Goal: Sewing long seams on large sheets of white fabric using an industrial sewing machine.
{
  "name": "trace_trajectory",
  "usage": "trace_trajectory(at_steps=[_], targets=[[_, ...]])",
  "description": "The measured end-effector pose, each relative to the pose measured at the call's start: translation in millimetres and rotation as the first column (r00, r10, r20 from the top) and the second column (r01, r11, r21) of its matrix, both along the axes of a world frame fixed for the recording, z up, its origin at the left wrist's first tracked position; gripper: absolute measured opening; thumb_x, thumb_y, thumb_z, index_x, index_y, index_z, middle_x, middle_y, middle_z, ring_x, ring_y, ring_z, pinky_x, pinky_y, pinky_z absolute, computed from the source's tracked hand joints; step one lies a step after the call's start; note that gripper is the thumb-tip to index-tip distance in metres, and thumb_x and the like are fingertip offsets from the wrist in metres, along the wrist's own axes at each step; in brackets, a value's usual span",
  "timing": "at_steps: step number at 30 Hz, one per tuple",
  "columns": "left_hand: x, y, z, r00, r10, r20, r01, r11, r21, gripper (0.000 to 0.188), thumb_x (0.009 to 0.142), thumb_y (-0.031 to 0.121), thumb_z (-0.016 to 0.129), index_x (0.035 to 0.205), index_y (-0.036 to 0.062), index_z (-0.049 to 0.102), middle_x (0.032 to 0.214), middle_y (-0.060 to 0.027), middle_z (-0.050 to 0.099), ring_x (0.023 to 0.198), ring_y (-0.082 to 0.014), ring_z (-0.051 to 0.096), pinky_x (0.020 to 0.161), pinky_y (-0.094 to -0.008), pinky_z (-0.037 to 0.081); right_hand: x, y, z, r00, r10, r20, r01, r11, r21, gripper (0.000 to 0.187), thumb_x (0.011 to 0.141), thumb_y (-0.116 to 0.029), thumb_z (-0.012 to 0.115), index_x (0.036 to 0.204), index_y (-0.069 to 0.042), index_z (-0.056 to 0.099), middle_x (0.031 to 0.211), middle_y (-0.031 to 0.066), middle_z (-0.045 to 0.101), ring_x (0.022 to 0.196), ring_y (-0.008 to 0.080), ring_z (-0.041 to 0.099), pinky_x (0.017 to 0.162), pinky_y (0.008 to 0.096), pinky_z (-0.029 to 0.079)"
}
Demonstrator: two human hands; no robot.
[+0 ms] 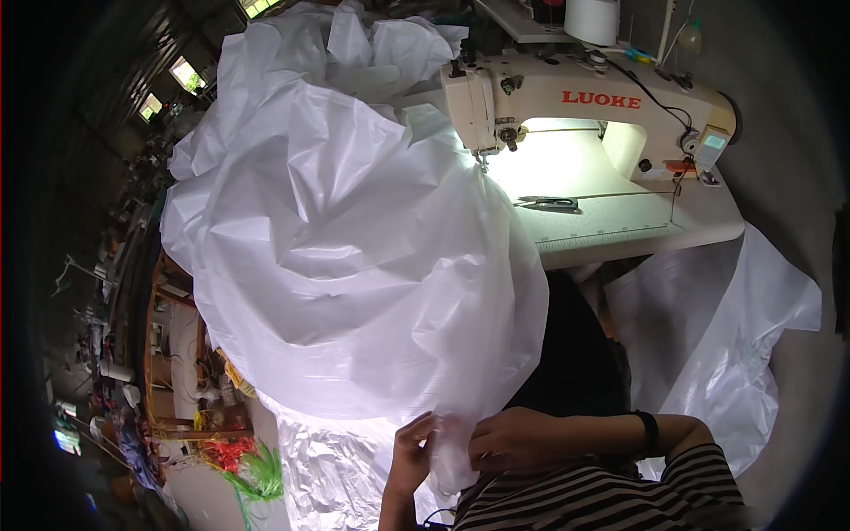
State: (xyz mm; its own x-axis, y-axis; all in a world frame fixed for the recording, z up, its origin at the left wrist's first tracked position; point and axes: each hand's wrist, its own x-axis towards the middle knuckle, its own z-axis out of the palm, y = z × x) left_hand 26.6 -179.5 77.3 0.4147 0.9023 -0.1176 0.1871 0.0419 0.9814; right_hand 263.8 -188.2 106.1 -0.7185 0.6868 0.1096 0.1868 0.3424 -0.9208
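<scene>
A big white plastic sheet [354, 230] lies heaped and creased over the left of the sewing table and hangs down to my lap. My left hand [412, 450] is closed on its near edge, fingers bent at a gathered fold. Just right of it, my right hand [506, 439] curls its fingers round the same bunched part; the fingertips are partly hidden by the plastic. Beyond the hands stands a cream sewing machine [567, 97]. The sheet's right edge reaches close to its needle area; whether it lies under the presser foot I cannot tell.
Thread snips [549, 204] lie on the lit machine bed [611, 221]. A white thread cone [591, 22] stands behind the machine. More white sheeting [735, 354] hangs at the right. On the floor at lower left are red scraps [228, 451] and green strips [260, 473], beside a wooden frame.
</scene>
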Motion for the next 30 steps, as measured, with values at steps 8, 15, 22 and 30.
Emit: trace_trajectory(at_steps=[8, 15, 22, 30], targets=[[-6, -7, 14, 0.974, 0.070, -0.217, -0.033, 0.985, 0.170, 0.038, 0.073, 0.000, 0.082, 0.108, -0.0014, 0.068, 0.101, -0.0121, 0.070, 0.087, -0.0178, 0.068, 0.078, -0.0277, 0.053, -13, -6, -29, 0.983, 0.017, 0.185, -0.033, 0.996, 0.086, 0.022, 0.095, -0.028, 0.060, 0.092, -0.007, 0.064, 0.086, 0.0111, 0.065, 0.076, 0.0330, 0.065, 0.069, 0.0425, 0.053], [-21, 1, 16, 0.859, 0.482, -0.174, -0.473, 0.876, 0.091, 0.024, 0.089, -0.001, 0.069, 0.113, 0.0006, 0.066, 0.089, -0.0067, 0.073, 0.077, -0.0098, 0.066, 0.067, -0.0226, 0.051, -11, -8, -37, 0.965, -0.027, 0.260, -0.032, 0.975, 0.221, 0.024, 0.097, -0.028, 0.057, 0.095, -0.005, 0.063, 0.095, 0.0098, 0.064, 0.070, 0.0286, 0.066, 0.065, 0.0373, 0.055], [-43, 31, 39, 0.768, 0.526, -0.366, -0.407, 0.841, 0.356, 0.024, 0.078, -0.009, 0.073, 0.099, 0.0024, 0.072, 0.082, -0.0077, 0.068, 0.070, -0.0132, 0.062, 0.065, -0.0260, 0.049, -15, 2, -29, 0.618, -0.038, 0.785, -0.372, 0.866, 0.335, 0.017, 0.082, -0.013, 0.060, 0.094, -0.002, 0.063, 0.092, 0.0093, 0.061, 0.079, 0.0202, 0.068, 0.057, 0.0336, 0.054], [7, 6, 118, 0.858, 0.191, -0.477, 0.255, 0.647, 0.719, 0.022, 0.066, -0.004, 0.073, 0.086, 0.0059, 0.069, 0.084, -0.0062, 0.070, 0.075, -0.0270, 0.065, 0.069, -0.0362, 0.052, 11, -28, 66, 0.996, -0.023, 0.088, -0.066, 0.491, 0.869, 0.015, 0.086, -0.020, 0.060, 0.097, -0.010, 0.061, 0.093, 0.0042, 0.059, 0.076, 0.0173, 0.064, 0.068, 0.0278, 0.054]])
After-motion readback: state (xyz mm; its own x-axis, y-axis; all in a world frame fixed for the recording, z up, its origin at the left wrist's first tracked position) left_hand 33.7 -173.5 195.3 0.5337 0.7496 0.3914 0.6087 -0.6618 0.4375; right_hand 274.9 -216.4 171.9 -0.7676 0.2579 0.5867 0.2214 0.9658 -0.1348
